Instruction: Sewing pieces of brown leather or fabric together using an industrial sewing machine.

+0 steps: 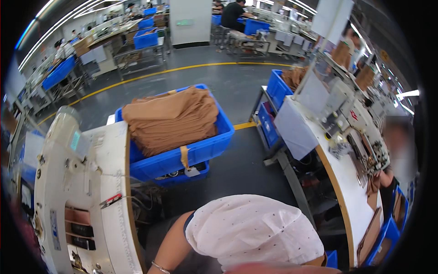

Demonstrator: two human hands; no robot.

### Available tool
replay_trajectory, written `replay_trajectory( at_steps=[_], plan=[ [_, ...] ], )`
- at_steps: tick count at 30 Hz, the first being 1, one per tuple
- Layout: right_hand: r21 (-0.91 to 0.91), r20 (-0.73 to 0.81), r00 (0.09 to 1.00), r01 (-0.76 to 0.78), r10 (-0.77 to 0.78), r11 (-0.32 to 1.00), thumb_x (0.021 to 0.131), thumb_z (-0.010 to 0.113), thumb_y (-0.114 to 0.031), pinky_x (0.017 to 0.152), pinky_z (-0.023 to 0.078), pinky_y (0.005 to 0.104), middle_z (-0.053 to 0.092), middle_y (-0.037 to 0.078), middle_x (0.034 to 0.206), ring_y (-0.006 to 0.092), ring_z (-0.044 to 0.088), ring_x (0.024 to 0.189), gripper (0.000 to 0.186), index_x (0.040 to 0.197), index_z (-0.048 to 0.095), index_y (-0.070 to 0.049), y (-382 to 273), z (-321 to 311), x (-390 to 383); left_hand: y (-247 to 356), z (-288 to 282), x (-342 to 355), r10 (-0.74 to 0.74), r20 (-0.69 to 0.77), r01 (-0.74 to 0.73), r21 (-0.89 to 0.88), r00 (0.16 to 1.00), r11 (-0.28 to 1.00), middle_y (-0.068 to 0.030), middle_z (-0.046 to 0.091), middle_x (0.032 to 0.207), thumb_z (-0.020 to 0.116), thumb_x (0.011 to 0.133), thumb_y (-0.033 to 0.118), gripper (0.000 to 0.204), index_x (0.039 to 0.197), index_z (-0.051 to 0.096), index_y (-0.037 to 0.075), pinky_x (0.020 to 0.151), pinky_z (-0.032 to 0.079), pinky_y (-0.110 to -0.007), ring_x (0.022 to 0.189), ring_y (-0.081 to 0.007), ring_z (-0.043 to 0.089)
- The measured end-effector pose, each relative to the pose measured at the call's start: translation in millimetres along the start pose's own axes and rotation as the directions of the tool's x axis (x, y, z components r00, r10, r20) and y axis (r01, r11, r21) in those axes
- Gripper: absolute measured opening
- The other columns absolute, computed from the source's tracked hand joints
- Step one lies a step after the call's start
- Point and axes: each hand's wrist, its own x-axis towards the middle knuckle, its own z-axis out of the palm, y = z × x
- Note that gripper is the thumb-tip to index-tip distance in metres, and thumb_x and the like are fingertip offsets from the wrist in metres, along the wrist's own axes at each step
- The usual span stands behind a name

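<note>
Filling the blue crate [207,150], brown fabric pieces [171,119] sat stacked, whether finished or awaiting work I couldn't tell, nor either out-of-view hand's grip.

The cloth [171,118] is brown and its bin [212,145] is bright blue. The floor [228,75] is grey with a yellow line [169,71]. The shirt [253,228] is white with little dark dots. Both desks [350,196] are white.
</note>
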Motion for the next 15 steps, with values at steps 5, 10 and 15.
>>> replay_trajectory(
  at_steps=[5, 10, 15],
  plan=[
    [-0.038, -0.092, 0.995, -0.05, 0.046, 0.998, 0.077, 0.074, -0.024, 0.054, 0.056, 0.0488, 0.076, 0.014, 0.081, 0.0335, 0.072, 0.063, 0.014, 0.075, 0.075, -0.01, 5.9, -34.4, -32.8, 41.8, 52.2, 18.5, 0.208, 0.14, -0.213, 0.019, 0.968, 0.977, -0.0165, 0.068, 0.091, 0.071, 0.1, 0.01, 0.013, 0.102, 0.068, -0.003, 0.074, 0.053, -0.042, 0.078, -0.0313, 0.062],
    [-0.083, -0.147, 0.987, -0.082, 0.069, 0.993, 0.078, 0.074, -0.024, 0.053, 0.056, 0.0486, 0.076, 0.013, 0.083, 0.0332, 0.072, 0.063, 0.014, 0.077, 0.075, -0.01, 17.0, -71.4, -35.0, 64.2, 79.8, 25.3, 0.308, 0.217, -0.319, 0.019, 0.926, 0.947, -0.017, 0.067, 0.094, 0.07, 0.1, 0.008, 0.011, 0.105, 0.069, -0.002, 0.076, 0.053, -0.042, 0.081, -0.0317, 0.062],
    [-0.113, -0.175, 0.981, -0.104, 0.083, 0.988, 0.079, 0.073, -0.023, 0.053, 0.056, 0.0484, 0.076, 0.013, 0.085, 0.033, 0.072, 0.063, 0.013, 0.078, 0.074, -0.01, 27.8, -89.5, -36.7, 65.2, 90.9, 31.1, 0.333, 0.251, -0.348, 0.017, 0.909, 0.937, -0.0174, 0.066, 0.098, 0.068, 0.1, 0.007, 0.011, 0.109, 0.069, -0.001, 0.078, 0.054, -0.042, 0.084, -0.032, 0.063]
  ],
)
